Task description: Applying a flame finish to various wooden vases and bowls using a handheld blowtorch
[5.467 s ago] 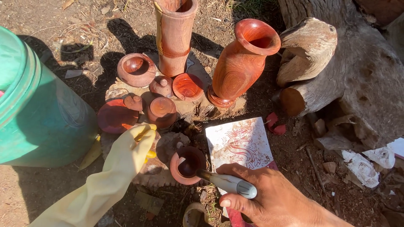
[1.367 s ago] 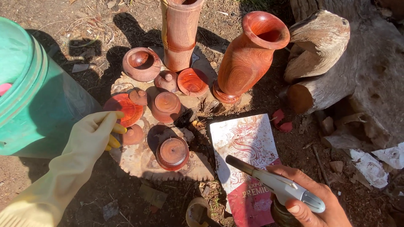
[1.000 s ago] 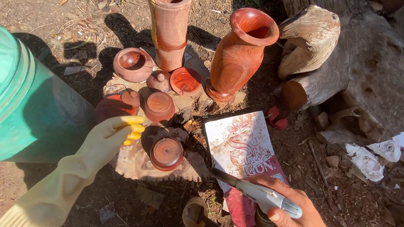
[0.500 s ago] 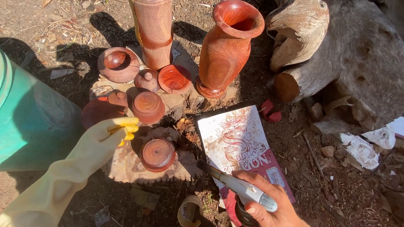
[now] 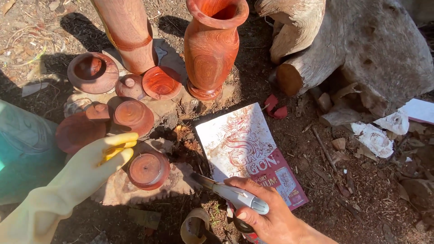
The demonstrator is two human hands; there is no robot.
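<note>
Woodwork in hand is a small round turned lid or dish (image 5: 148, 170), reddish, lying on a pale, ragged slab of wood (image 5: 118, 195) on the ground. The left hand (image 5: 92, 166), in a pale yellow rubber glove, hovers just beside its left edge with fingers loosely curled, grasping nothing and not clearly touching the piece. The right hand (image 5: 266, 212), bare, is clenched around a slim grey-handled tool (image 5: 233, 194) whose dark tip points toward the small piece, near it but apart. Judging from this, the step looks like finishing or coating the small piece, with the glove steadying it; a next move would call for the tool tip to meet the piece squarely while the gloved fingers pin its rim.

Behind it stand more red turned pieces: a flat-topped lid (image 5: 132, 116), a bowl (image 5: 92, 72), a shallow dish (image 5: 161, 82), a tall vase (image 5: 211, 47) and a tall cylinder (image 5: 126, 34). A printed red-and-white carton sheet (image 5: 251, 151) lies just right of the slab, and a log (image 5: 352, 49) sits beyond.

What kind of tool it is cannot be told; its tip is in shadow. A dark object under the right hand is mostly hidden. The cylinder's top is cut off, as is a green drum (image 5: 20, 153) at the left edge.
</note>
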